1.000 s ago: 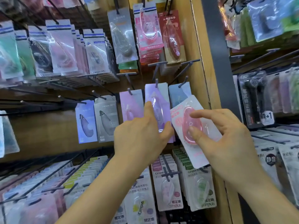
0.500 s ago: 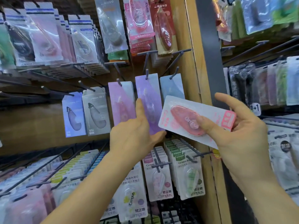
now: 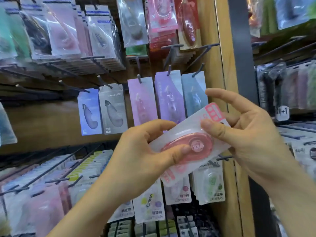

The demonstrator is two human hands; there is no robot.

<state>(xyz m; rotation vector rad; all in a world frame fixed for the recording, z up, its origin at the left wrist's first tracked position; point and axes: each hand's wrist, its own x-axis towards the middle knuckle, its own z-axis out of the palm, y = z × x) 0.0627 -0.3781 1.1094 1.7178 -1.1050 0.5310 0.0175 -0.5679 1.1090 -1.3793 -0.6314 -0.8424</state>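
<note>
Held the pink oval correction tape in its clear plastic blister pack [image 3: 189, 147], mid-frame, both hands pinching: left hand [image 3: 143, 151], right hand [image 3: 248, 134]. Felt light, slick; edges gripped best.

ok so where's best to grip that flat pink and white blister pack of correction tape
Pinch the flat pink and white blister pack at its card ends, from the short sides where the left hand and right hand sit; its raised pink oval bubble looks rounded, likely slippery.

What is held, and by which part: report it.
The pink tape pack, in both hands: the left hand grips its lower end, thumb across the front; the right hand pinches its upper end.
</note>
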